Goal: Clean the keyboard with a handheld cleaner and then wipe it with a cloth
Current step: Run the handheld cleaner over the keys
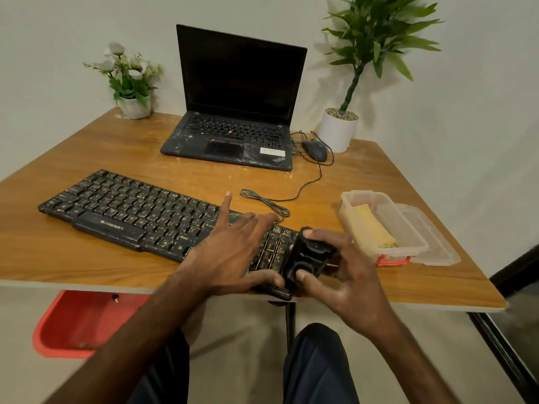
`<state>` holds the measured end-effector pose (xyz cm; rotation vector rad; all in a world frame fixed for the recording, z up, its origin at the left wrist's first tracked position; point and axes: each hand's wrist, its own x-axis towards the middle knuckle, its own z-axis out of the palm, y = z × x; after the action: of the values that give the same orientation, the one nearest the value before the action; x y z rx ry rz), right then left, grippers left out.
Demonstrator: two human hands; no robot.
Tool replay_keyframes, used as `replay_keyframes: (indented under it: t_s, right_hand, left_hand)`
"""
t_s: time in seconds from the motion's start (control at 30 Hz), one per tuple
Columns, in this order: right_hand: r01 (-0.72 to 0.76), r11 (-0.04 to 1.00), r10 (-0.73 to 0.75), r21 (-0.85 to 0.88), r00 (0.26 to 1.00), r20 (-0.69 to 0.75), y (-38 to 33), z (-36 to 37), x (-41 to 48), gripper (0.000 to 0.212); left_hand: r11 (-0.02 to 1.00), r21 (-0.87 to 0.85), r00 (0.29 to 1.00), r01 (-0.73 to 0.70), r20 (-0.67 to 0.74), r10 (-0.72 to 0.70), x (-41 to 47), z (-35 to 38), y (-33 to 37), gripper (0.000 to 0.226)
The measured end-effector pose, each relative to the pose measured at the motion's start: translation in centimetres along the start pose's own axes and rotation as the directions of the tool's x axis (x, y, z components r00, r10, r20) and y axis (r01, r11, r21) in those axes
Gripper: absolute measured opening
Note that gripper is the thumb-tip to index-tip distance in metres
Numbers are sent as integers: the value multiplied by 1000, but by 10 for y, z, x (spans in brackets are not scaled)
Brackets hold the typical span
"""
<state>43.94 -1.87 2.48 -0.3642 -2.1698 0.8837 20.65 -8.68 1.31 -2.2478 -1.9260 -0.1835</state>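
Legs (318, 365): nearest the camera, in dark trousers, below the table edge.
Red bin (81, 322): on the floor under the table's near-left part.
Table (87, 258): wooden top, scuffed; everything else stands on it.
Right hand (350, 275): grasping the handheld cleaner, thumb on its near face, fingers curled round its far and right sides.
Handheld cleaner (309, 255): small black unit at the right end of the keyboard, by the near table edge. Cannot tell whether it touches the keys.
Left hand (233, 252): released and flat, with straight, spread fingers resting on the keyboard's right part. Thumb at the keyboard's near edge, index finger raised and pointing far.
Keyboard (122, 211): black, laid diagonally, left end farther and right end nearer. Its near-right corner overhangs the table edge.
Cable (262, 199): grey loop lying just beyond the keyboard.
Container (390, 252): clear plastic box with red clips, just right of the cleaner.
Cloth (373, 228): yellow, folded, inside the container.
Lid (437, 246): clear, lying against the container's right side.
Mouse (315, 150): dark, wired, right of the laptop.
Laptop (239, 83): open at far centre, screen dark.
Flower pot (135, 107): white, with white blooms, at the far-left corner.
Plant (338, 132): green, in a white pot, at the far right.
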Motion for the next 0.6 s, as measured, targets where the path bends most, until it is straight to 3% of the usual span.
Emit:
replay_keyframes:
  t_s: [0.07, 0.23, 0.43, 0.6]
  right_hand:
    - [1, 1000, -1, -31, 1000, 10, 2, -1, 5, 66]
    - [-165, 983, 157, -82, 984, -89, 26, -6, 57, 60]
    - [-122, 992, 116, -37, 986, -121, 29, 0, 48, 61]
    - [-124, 978, 102, -169, 986, -134, 32, -4, 46, 61]
  left_hand:
    - [1000, 4, 1000, -6, -3, 6, 0, 0, 0, 114]
    - [1000, -1, 1000, -6, -2, 6, 0, -3, 2, 118]
    - [1000, 9, 1000, 5, 15, -5, 0, -3, 1, 120]
    - [1000, 6, 1000, -7, 23, 7, -1, -2, 0, 120]
